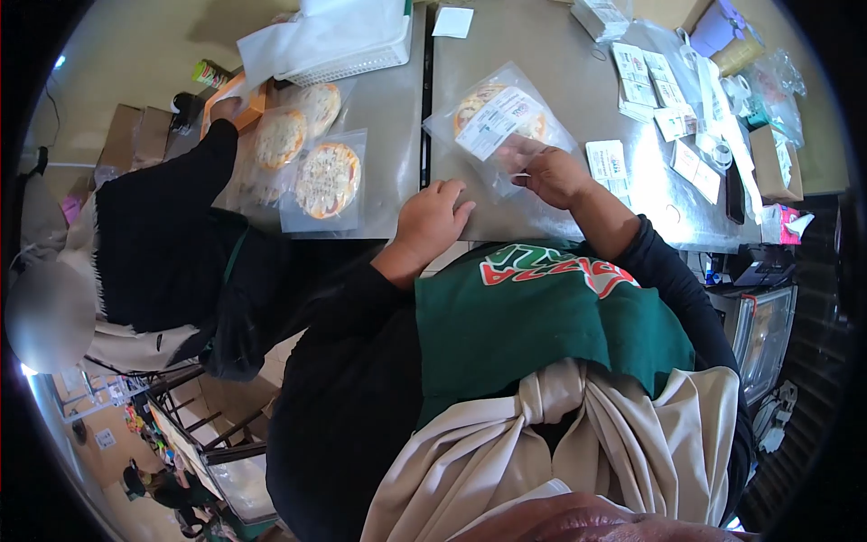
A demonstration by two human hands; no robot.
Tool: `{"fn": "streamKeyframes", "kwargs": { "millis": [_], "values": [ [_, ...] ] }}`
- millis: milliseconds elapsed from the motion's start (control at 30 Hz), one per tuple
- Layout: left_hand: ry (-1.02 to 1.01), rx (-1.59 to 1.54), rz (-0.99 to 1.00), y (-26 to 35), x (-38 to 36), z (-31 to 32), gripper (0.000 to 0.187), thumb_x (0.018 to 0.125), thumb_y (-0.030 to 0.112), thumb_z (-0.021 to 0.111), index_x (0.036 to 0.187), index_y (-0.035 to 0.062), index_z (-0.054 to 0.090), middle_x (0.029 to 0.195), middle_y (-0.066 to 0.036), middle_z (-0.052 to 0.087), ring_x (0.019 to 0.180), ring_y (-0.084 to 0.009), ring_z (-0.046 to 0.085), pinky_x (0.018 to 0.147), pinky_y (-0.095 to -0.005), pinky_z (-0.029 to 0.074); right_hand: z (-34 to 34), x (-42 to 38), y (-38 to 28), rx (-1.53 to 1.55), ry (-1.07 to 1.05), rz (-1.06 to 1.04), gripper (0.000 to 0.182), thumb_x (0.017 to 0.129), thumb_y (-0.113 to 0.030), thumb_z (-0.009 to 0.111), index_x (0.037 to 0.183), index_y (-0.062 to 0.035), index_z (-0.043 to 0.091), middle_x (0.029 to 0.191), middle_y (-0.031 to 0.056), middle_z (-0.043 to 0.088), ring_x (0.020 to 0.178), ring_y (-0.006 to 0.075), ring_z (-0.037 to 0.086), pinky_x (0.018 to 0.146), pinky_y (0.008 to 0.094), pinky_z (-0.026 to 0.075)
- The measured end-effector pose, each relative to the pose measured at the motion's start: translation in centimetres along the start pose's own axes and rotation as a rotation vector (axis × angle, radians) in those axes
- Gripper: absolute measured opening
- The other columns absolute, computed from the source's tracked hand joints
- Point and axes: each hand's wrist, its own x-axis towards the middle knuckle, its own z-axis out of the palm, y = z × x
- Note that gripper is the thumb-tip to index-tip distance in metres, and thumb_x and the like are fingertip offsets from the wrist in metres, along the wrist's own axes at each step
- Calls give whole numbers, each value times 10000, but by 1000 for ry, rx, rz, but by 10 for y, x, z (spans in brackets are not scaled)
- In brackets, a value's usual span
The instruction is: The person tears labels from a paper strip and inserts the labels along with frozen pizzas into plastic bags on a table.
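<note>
A small pizza [481,101] lies in a clear plastic bag [562,135] on the metal table, with a white printed label [499,122] across it. My right hand [553,174] is at the bag's near end, its fingers pinched on the plastic. Some of those fingertips show through the film. Closer to the table's front edge, my left hand [432,221] is apart from the bag. Its fingers are loosely bent, thumb away from them, and nothing shows in it.
Several bagged pizzas [327,181] lie to the left, near a co-worker's hand [228,108] at an orange box [251,104]. A white basket [384,52] stands behind them. Label stacks [635,81], loose labels [607,163] and a dark phone [735,196] are on the right.
</note>
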Motion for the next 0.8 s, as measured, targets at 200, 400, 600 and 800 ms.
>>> {"fn": "streamKeyframes", "kwargs": {
  "millis": [200,400,600,800],
  "values": [
    [78,626,-481,-78,-30,-22,418,795,168,524,1211,133,498,1086,-165,510,962,-323,511,788,-430,419,-40,-31,-10,-601,343,26,223,814,-112,558,1015,-32,610,950,88,600,849,153,556,715,290,452],
    [54,972,-695,-164,-81,-52,443,824,231,507,1265,250,470,1172,-111,432,1004,-289,438,828,-416,372,-91,-83,0,-1657,1052,-126,508,709,-293,698,1116,-27,549,1126,205,540,1074,350,505,896,438,425],
    [-61,850,-565,-201,-90,-72,540,751,122,592,1257,240,447,1224,-109,427,1125,-305,403,933,-431,343,-127,-90,-2,-1406,1003,92,598,638,-295,774,1113,-21,535,1005,209,607,939,319,600,815,385,480],
    [-105,652,-413,-214,-92,-80,718,658,27,609,1310,207,368,1261,-104,424,1203,-314,367,1014,-424,291,-157,-89,-6,-1240,1055,59,299,688,-197,741,899,-7,645,798,157,661,707,256,650,654,338,498]
  ]
}}
